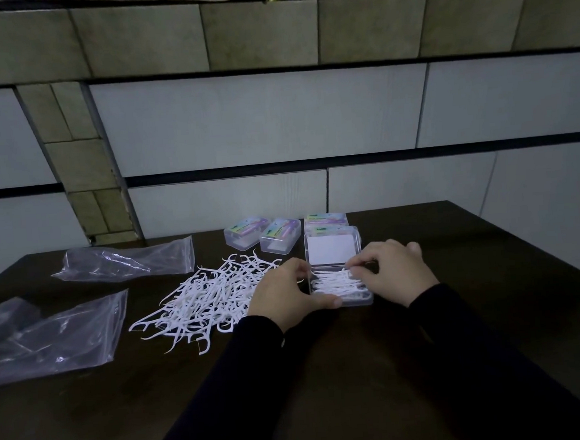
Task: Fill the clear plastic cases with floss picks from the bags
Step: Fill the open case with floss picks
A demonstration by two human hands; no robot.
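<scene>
An open clear plastic case [362, 299] lies on the dark table, its lid [332, 249] raised behind it and white floss picks [336, 282] lying inside. My left hand [286, 292] grips the case's left and front edge, thumb along the front. My right hand [393, 272] rests on the right side, its fingertips pressing on the picks in the case. A loose pile of white floss picks [205, 301] is spread to the left of the case. Two empty clear bags [127, 262] [53, 336] lie at the left.
Closed cases with coloured labels stand behind: two [246, 235] [281, 239] at the centre and a stack [326, 221] behind the open lid. The table [473, 258] ends at the right and backs onto a tiled wall.
</scene>
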